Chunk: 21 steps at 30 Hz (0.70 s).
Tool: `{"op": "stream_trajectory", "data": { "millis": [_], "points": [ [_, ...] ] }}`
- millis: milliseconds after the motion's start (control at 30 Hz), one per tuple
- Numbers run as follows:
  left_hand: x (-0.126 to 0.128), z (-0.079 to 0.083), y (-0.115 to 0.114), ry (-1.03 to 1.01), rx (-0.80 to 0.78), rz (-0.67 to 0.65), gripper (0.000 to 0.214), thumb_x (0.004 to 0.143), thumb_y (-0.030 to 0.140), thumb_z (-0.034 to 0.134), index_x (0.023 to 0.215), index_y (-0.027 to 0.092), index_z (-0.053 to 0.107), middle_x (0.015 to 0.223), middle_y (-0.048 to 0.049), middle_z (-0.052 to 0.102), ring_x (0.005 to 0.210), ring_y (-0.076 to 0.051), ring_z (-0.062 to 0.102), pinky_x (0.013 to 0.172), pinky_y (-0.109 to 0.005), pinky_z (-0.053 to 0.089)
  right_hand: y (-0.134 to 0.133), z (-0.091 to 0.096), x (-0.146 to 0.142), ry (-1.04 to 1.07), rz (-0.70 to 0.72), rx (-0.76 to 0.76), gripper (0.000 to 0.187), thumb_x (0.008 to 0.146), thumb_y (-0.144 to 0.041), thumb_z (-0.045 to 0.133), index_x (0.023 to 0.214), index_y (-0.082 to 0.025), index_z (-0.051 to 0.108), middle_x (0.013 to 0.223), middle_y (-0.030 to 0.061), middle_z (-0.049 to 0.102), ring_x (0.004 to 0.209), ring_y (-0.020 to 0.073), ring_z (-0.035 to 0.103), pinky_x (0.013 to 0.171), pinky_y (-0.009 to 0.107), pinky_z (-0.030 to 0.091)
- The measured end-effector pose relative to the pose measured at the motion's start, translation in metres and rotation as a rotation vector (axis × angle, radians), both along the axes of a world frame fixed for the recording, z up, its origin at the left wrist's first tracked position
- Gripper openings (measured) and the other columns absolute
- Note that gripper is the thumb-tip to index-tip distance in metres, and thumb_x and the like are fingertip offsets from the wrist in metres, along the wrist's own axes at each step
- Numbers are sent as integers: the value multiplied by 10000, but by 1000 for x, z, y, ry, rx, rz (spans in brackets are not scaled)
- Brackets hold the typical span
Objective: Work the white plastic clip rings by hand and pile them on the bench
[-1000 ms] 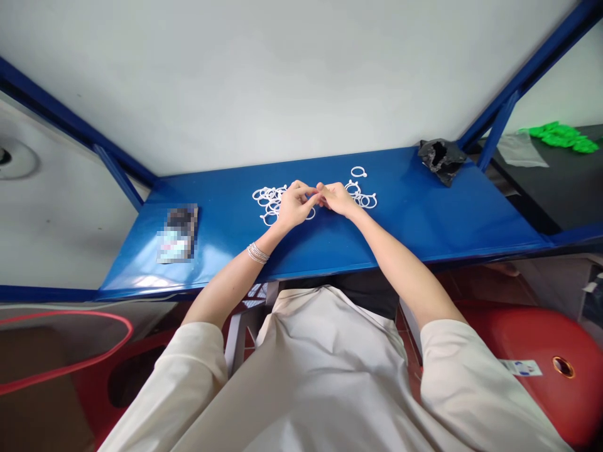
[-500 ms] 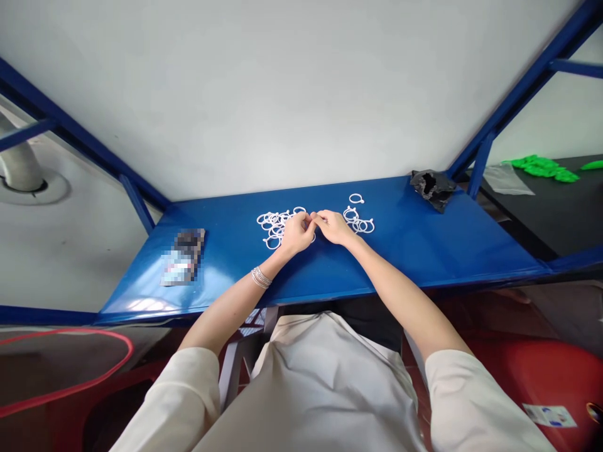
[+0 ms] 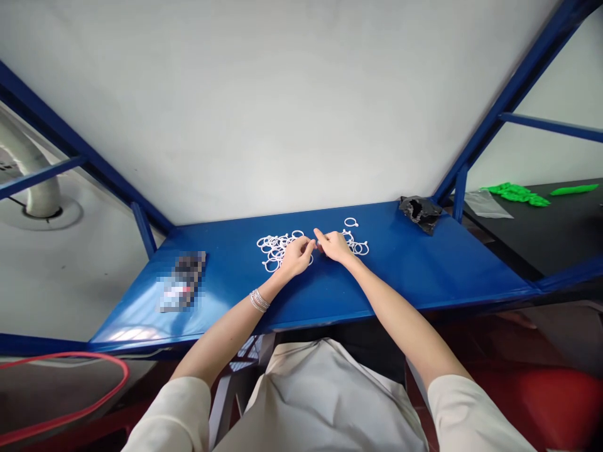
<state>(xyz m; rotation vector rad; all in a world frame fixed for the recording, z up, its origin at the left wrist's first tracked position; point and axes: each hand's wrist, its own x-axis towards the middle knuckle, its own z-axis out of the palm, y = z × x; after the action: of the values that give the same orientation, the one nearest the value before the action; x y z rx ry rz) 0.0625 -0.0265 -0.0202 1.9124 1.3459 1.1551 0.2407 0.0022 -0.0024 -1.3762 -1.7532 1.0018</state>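
On the blue table (image 3: 414, 270), my left hand (image 3: 296, 255) and my right hand (image 3: 333, 245) meet fingertip to fingertip, both pinched around something small that I cannot make out. A heap of white plastic rings (image 3: 276, 246) lies just left of my left hand. A smaller group of white rings (image 3: 358, 247) lies just right of my right hand, with a single ring (image 3: 350, 222) farther back. Thin bracelets (image 3: 259, 301) circle my left wrist.
A blurred flat object (image 3: 181, 282) lies at the table's left. A crumpled black bag (image 3: 419, 213) sits at the back right corner. Blue frame bars (image 3: 494, 119) rise on both sides. Green pieces (image 3: 516, 193) lie on a dark table to the right.
The camera has tilted upward, so table and hands sit lower in view. My hands stay together between the two ring piles, fingers shifting slightly.
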Motion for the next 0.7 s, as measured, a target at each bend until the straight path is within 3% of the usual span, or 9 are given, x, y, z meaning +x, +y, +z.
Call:
{"op": "stream_trajectory", "data": {
  "millis": [100, 167, 267, 367, 433, 533, 633, 700],
  "points": [
    [-1, -1, 3, 21, -3, 32, 369, 1031, 452, 585, 785, 208, 714, 637, 5, 578, 613, -159, 515, 653, -319, 389, 4, 5, 4, 345, -71, -140, 845, 890, -1006, 558, 518, -248, 558, 514, 34, 512, 432, 145, 424, 475, 338, 319],
    [-2, -1, 4, 34, -8, 39, 369, 1027, 444, 595, 773, 208, 722, 619, 5, 585, 591, -155, 511, 641, -317, 386, 7, 13, 9, 658, -89, -254, 809, 927, -951, 589, 542, -244, 509, 513, -13, 444, 397, 95, 297, 408, 296, 215],
    [-3, -2, 5, 60, 15, 37, 370, 1026, 429, 600, 766, 204, 736, 630, -7, 629, 587, -151, 532, 642, -310, 401, 11, 26, 21, 1001, -126, -383, 733, 1107, -692, 516, 542, -235, 419, 503, -55, 347, 388, 62, 208, 370, 247, 170],
    [-2, -2, 4, 86, 53, 23, 377, 1029, 417, 606, 753, 199, 741, 653, -24, 671, 603, -150, 564, 654, -305, 429, 14, 31, 30, 1096, -202, -395, 673, 1161, -479, 443, 538, -229, 399, 487, -56, 337, 377, 56, 193, 361, 226, 164],
    [-1, -4, 4, 101, 68, 12, 385, 1033, 415, 612, 737, 199, 730, 659, -30, 682, 610, -151, 579, 660, -305, 443, 15, 28, 32, 996, -250, -319, 686, 1127, -548, 523, 529, -229, 420, 476, -53, 362, 369, 51, 198, 370, 233, 158],
    [-1, -6, 5, 124, 81, -6, 388, 1035, 407, 615, 722, 199, 710, 689, -40, 709, 630, -156, 601, 675, -308, 455, 14, 16, 25, 600, -281, -120, 732, 1031, -680, 642, 480, -228, 473, 446, -24, 414, 366, 69, 280, 420, 270, 207],
    [-2, -9, 6, 122, 92, -12, 384, 1038, 407, 606, 731, 198, 703, 717, -46, 730, 635, -153, 605, 669, -306, 450, 10, 4, 15, 181, -199, 73, 705, 1045, -598, 604, 452, -227, 520, 452, 18, 502, 456, 127, 472, 559, 304, 357],
    [-3, -11, 8, 98, 113, -5, 337, 1022, 409, 628, 776, 196, 714, 708, -33, 718, 614, -143, 587, 659, -298, 448, 7, -1, 10, 14, -85, 82, 683, 1064, -552, 569, 464, -227, 551, 490, 28, 569, 526, 155, 553, 644, 318, 400]
  ]
}}
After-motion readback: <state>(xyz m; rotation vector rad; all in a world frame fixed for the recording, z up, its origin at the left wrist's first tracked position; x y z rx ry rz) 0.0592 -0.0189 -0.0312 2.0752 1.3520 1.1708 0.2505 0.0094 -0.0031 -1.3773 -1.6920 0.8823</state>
